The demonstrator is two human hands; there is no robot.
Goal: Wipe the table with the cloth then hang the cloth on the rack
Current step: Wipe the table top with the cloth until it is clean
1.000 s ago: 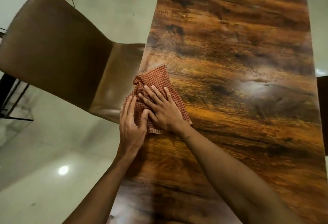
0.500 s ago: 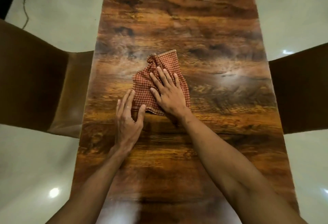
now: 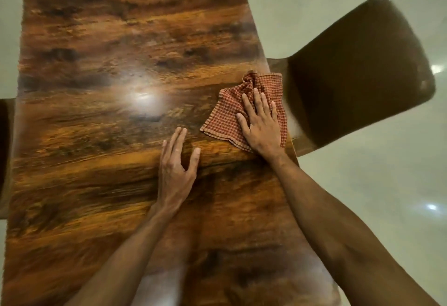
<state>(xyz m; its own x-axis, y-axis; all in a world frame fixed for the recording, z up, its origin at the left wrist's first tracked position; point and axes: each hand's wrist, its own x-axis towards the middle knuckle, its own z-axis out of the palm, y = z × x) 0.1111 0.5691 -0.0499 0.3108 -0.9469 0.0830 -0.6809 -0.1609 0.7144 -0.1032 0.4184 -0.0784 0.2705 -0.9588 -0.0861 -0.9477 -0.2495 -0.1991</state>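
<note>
A red-and-cream checked cloth (image 3: 225, 114) lies crumpled on the glossy dark wooden table (image 3: 101, 124), at the table's right edge. My right hand (image 3: 260, 124) presses flat on the cloth with straight, spread fingers. My left hand (image 3: 176, 162) rests flat on the bare wood just left of the cloth, apart from it, thumb out to the right. No rack is in view.
A brown chair (image 3: 358, 70) stands tucked against the table's right edge, right beside the cloth. A sliver of another chair (image 3: 3, 155) shows at the left edge. Pale glossy floor (image 3: 362, 196) surrounds the table.
My right hand has slid the cloth from the table's left edge across to its right edge. My left hand followed along the wood and no longer touches the cloth.
</note>
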